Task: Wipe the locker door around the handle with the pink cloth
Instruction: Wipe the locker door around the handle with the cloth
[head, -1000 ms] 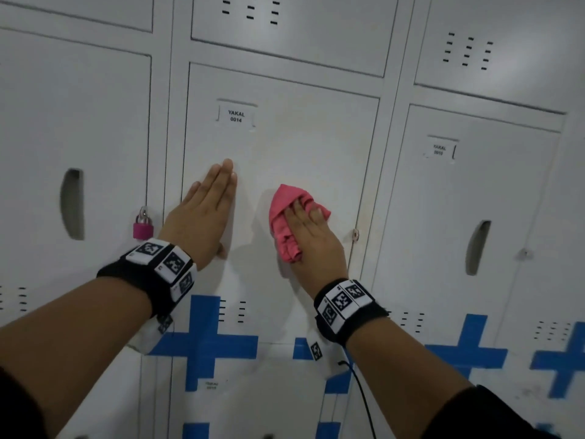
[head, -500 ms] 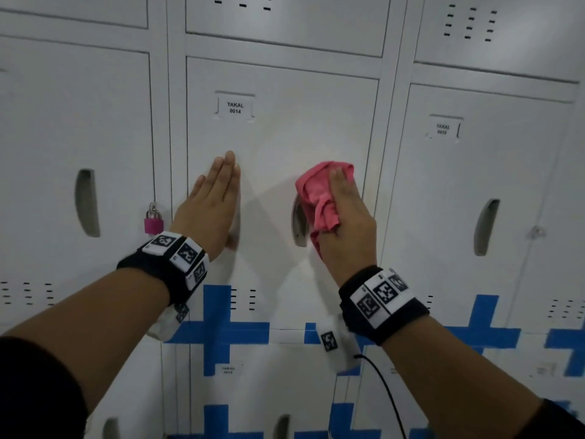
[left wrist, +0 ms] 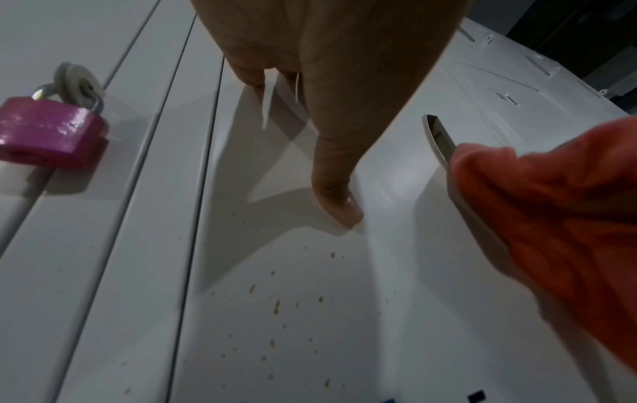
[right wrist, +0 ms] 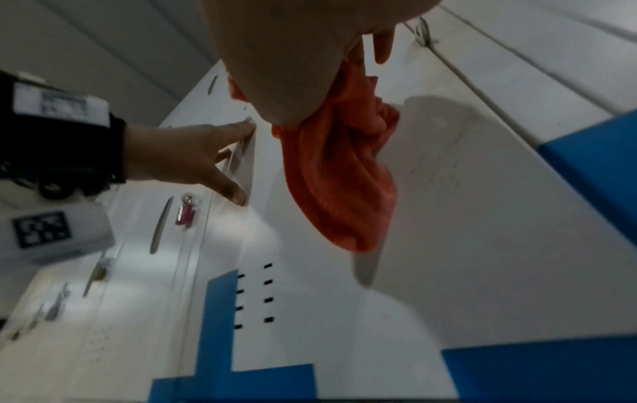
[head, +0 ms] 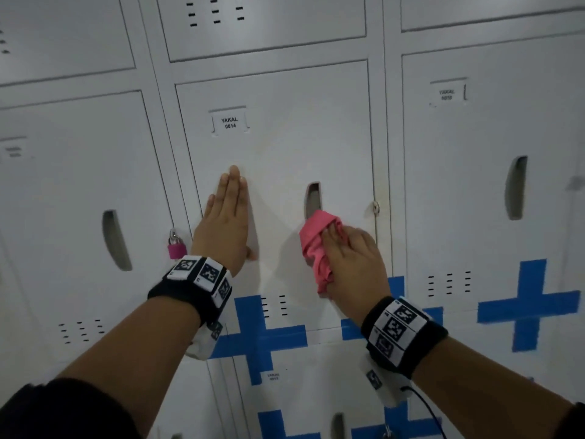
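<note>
At mid-left of the head view, a pink padlock (head: 176, 248) hung on the neighbouring locker. Left hand (head: 226, 223) lay flat on the locker door (head: 285, 147), fingers straight and together, gripping nothing. Further right, the pink cloth (head: 316, 248) covered the lower end of the handle (head: 313, 199) slot. Right hand (head: 351, 264) pressed the bunched cloth against the door, fingers nearly straight.

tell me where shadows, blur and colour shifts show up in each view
Head view: edges dim, the left hand throws a soft shadow rightward on the locker door, and the neighbouring label is smeared. Left wrist view: crossed double shadows fall on the door, and the pink cloth reads orange. Right wrist view: orange again, lower frame blurred.
</note>
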A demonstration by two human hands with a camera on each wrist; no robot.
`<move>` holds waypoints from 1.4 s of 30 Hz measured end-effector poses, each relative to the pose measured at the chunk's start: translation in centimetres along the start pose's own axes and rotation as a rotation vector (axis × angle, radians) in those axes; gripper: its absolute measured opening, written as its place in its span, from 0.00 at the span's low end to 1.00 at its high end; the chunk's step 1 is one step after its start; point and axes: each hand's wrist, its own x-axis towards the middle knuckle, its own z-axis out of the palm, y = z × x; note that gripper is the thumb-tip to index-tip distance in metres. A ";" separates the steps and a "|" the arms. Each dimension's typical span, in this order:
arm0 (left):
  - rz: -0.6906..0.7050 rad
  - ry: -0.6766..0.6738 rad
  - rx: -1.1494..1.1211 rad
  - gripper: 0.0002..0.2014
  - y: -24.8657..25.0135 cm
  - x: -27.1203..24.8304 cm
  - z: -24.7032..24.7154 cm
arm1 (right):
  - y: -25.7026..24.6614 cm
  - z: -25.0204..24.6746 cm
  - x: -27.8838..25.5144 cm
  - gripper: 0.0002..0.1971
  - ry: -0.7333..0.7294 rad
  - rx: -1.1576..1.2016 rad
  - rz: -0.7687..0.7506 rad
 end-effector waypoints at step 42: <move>0.053 0.064 -0.020 0.68 -0.4 0.2 0.4 | -2.9 -4.2 6.1 0.08 -0.285 0.151 0.334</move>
